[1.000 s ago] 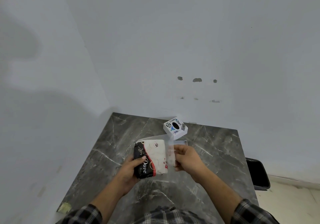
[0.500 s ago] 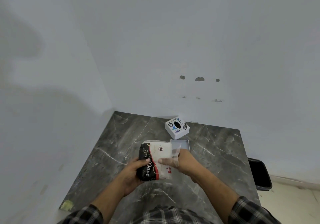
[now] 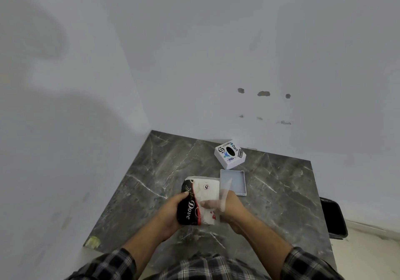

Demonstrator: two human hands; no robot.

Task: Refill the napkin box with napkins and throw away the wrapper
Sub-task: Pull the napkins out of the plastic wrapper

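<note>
I hold a napkin pack [image 3: 205, 193] above the middle of the dark marble table [image 3: 151, 182]; its plastic wrapper is black, white and red and reads "Dove". My left hand [image 3: 171, 212] grips the pack's black left end. My right hand [image 3: 227, 208] has its fingers pushed into the wrapper's clear open right side, against the white napkins. Just beyond the pack lies a shallow grey tray [image 3: 237, 182], the napkin box's base, open and empty. The white box cover [image 3: 230, 154] with stickers and a dark oval hole sits farther back.
The table stands in a corner between two pale walls. A black bin [image 3: 333, 219] sits on the floor off the table's right edge. A small yellowish scrap [image 3: 93, 241] lies at the table's near left corner.
My right hand let go of the stretched-out clear flap and moved left, fingers going into the wrapper's open end. The pack shifted slightly nearer to me, uncovering the grey tray.
</note>
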